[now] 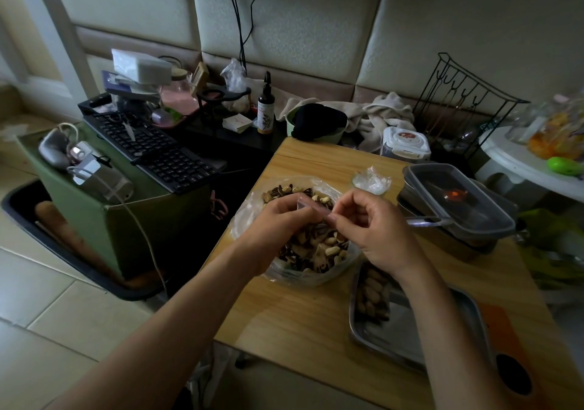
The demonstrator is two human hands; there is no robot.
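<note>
Above nut bag [294, 278]: clear pouch [311, 208] pinched between left hand [281, 229], right hand [376, 229].

I saw a small clear plastic pouch [313, 208], thin and a little crumpled. It was held roughly level in the air, pinched at either end by the fingers of the left hand [278, 223] and the right hand [369, 229]. It hung just above a large open clear bag [294, 278] of pale nuts and dark striped seeds, which sat on the tabletop [284, 321].
</note>
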